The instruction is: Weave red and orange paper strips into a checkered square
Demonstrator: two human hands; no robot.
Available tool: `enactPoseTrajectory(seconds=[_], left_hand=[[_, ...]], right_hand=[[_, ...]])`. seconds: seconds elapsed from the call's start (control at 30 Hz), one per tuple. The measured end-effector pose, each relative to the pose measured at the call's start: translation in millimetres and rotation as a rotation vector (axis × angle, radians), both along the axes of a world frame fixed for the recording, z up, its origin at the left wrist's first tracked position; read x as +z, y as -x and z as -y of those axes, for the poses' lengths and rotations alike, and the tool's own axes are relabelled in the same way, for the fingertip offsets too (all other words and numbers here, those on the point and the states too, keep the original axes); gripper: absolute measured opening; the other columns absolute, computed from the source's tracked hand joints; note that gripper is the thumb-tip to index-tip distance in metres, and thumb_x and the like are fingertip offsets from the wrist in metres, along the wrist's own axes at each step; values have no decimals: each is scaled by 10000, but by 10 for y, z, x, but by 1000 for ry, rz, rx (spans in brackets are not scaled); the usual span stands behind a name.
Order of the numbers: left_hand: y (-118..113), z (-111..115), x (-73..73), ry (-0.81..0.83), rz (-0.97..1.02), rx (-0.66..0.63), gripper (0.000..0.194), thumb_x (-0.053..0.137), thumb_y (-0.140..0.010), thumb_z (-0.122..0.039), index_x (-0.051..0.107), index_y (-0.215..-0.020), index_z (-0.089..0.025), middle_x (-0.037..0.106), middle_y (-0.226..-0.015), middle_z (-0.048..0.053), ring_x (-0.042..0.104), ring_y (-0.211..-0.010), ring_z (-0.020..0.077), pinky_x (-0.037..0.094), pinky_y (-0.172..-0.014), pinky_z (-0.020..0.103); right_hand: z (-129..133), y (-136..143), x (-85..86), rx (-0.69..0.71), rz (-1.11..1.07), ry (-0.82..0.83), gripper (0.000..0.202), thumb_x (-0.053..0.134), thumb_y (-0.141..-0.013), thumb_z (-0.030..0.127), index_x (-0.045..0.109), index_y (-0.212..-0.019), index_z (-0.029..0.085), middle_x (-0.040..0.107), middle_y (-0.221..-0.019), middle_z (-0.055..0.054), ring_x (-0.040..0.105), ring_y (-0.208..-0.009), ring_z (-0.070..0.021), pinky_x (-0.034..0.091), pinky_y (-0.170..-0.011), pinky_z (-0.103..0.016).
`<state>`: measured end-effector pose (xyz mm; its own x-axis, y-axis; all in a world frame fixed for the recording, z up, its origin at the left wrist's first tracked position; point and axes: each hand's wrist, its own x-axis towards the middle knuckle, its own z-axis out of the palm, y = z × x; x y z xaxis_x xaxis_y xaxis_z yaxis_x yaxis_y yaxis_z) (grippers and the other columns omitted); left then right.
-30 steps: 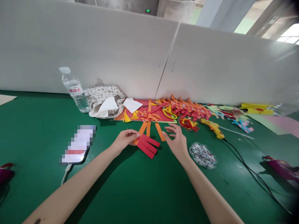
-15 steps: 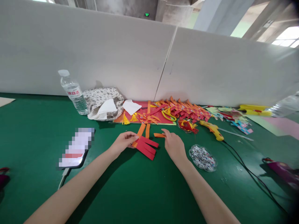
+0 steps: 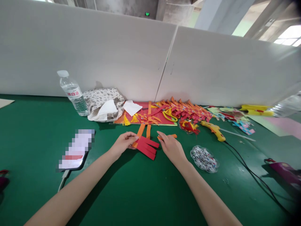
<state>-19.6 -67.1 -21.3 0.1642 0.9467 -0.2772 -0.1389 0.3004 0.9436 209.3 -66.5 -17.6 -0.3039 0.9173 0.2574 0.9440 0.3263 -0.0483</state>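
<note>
My left hand (image 3: 125,142) pinches the joined end of red paper strips (image 3: 147,148), which fan out to the right above the green table. An orange strip (image 3: 141,130) crosses them at that end and points away from me. Just right of it, another orange strip (image 3: 148,131) lies on the table. My right hand (image 3: 171,147) is right of the red strips, its fingers on a third orange strip (image 3: 174,136) that sticks out past them on the right. Part of that strip is hidden under the fingers.
Behind my hands lie woven red and orange paper pieces (image 3: 188,110). On the right are a yellow glue gun (image 3: 213,130) with its cable and a dish of googly eyes (image 3: 204,158). A phone (image 3: 78,149), a water bottle (image 3: 74,93) and a tissue pouch (image 3: 103,95) are left.
My right hand has shifted slightly left, towards the red strips. Its orange strip now sticks out on the right of the fingers instead of the left. My left hand has hardly moved.
</note>
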Motion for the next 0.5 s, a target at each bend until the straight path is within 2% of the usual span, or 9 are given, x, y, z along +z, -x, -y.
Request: enactPoseTrajectory(seconds=[0.1, 0.17, 0.3, 0.5], left_hand=[[3, -3, -8, -5, 3, 2, 311, 736, -634, -382, 583, -784, -156, 613, -683, -23, 578, -582, 86, 517, -536, 203], [8, -4, -17, -13, 7, -3, 313, 735, -638, -384, 582, -786, -155, 610, -677, -27, 576, -576, 83, 518, -537, 201], [17, -9, -34, -19, 15, -13, 320, 733, -643, -390, 584, -794, -151, 617, -664, -25, 575, -557, 79, 512, -522, 190], [26, -10, -8, -4, 49, -7, 312, 738, -643, -379, 588, -787, -147, 625, -656, -20, 582, -544, 76, 518, -512, 177]], right_hand=[[-10, -34, -15, 26, -7, -23, 346, 358, -921, 200, 535, -1218, 196, 673, -838, -85, 641, -762, -207, 470, -633, -274], [-6, -50, -26, 46, -87, -58, 338, 356, -912, 181, 545, -1192, 189, 684, -872, -82, 649, -787, -207, 482, -649, -279], [10, -48, -36, 69, -444, -112, 251, 405, -886, 200, 554, -1087, 209, 687, -964, -54, 664, -799, -176, 514, -702, -279], [17, 17, -23, -22, -996, 71, 201, 552, -818, 338, 524, -970, 209, 686, -813, -48, 684, -721, -179, 555, -639, -277]])
